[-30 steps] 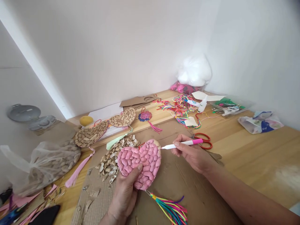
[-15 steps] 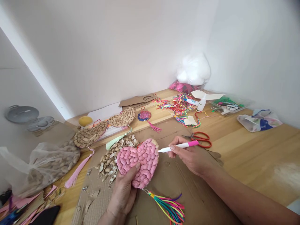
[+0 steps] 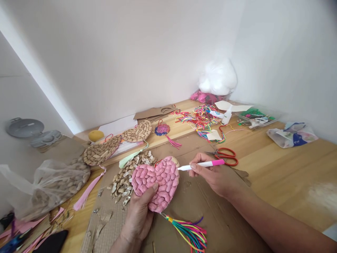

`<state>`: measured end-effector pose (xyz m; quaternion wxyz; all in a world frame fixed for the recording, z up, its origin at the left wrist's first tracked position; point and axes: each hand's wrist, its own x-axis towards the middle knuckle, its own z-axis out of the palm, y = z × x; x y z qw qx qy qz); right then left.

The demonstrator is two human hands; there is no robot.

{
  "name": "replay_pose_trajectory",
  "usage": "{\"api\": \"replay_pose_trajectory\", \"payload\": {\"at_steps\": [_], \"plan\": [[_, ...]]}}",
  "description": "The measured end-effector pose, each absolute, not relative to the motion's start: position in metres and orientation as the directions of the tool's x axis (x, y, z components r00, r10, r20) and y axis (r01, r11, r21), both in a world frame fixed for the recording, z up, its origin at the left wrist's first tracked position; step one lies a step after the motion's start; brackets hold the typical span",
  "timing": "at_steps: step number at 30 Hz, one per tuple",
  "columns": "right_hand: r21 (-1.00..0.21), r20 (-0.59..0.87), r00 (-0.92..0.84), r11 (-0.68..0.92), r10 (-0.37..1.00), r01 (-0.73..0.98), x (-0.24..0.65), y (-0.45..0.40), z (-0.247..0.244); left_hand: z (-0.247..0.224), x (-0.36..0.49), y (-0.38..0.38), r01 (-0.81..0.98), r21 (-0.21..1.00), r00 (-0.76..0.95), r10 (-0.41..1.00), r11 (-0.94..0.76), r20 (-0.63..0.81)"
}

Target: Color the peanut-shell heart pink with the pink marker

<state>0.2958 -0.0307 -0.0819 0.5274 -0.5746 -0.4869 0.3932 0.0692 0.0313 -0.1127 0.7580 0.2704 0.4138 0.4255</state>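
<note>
My left hand point(image 3: 142, 212) grips the lower left of a heart-shaped plaque point(image 3: 164, 179) covered in peanut shells, thumb on its front. Most shells are pink; a patch at the upper right edge is bare tan. A multicoloured tassel point(image 3: 188, 232) hangs from the heart's bottom point. Between the fingers of my right hand point(image 3: 207, 172) is a white marker with a pink end point(image 3: 201, 164). Its tip meets the heart's right edge, just below the tan patch. Behind the heart lies a pile of loose peanut shells point(image 3: 126, 175), partly covered by it.
Under my hands lies a cardboard sheet point(image 3: 200, 211). Red-handled scissors point(image 3: 228, 156) rest beyond my right hand. Two tan shell hearts point(image 3: 102, 151) and a small round ornament point(image 3: 162, 130) lie behind. Further back are tangled threads point(image 3: 202, 117), a glue bottle point(image 3: 226, 115) and a plastic box point(image 3: 259, 117).
The heart has shifted very slightly to the right in view, and the marker has moved a little with its tip still at the right edge. Both grips are unchanged.
</note>
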Motion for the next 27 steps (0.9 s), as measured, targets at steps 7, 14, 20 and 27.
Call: {"api": "replay_pose_trajectory", "payload": {"at_steps": [7, 14, 20, 27], "plan": [[-0.963, 0.03, 0.207, -0.027, 0.978, 0.269, 0.292, -0.034, -0.065, -0.114, 0.07, 0.031, -0.423, 0.774, 0.289, 0.88, 0.47, -0.377], [-0.99, 0.074, 0.217, 0.046, 0.973, 0.133, 0.298, -0.03, -0.089, -0.113, 0.07, 0.03, -0.42, 0.778, 0.29, 0.882, 0.467, -0.373], [-0.997, 0.058, 0.188, 0.045, 0.98, 0.07, 0.298, -0.03, -0.087, -0.115, 0.069, 0.029, -0.415, 0.786, 0.282, 0.886, 0.458, -0.367], [-0.991, 0.093, 0.237, 0.065, 0.967, 0.121, 0.3, -0.029, -0.089, -0.115, 0.069, 0.031, -0.416, 0.783, 0.282, 0.885, 0.462, -0.372]]}}
